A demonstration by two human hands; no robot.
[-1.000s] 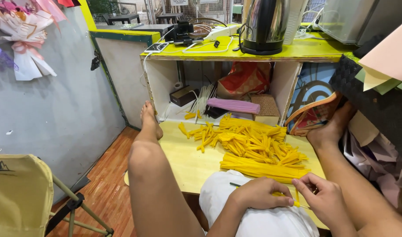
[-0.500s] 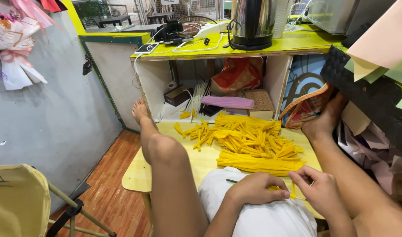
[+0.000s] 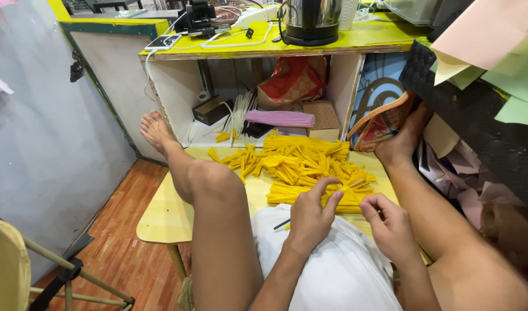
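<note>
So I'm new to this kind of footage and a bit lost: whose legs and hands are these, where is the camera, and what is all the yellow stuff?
The camera sits on the person's head and looks down, so the bare legs and both hands are the wearer's own. There is no machine here. The person sits with feet up on a low yellow table. On it lies a loose heap of yellow strips and, nearer the body, a neat bundle of strips. The left hand reaches its fingertips onto that bundle; the right hand pinches something small and yellow, too hidden to tell what. Behind the table is a shelf with a kettle on top and a pink roll below.
</note>
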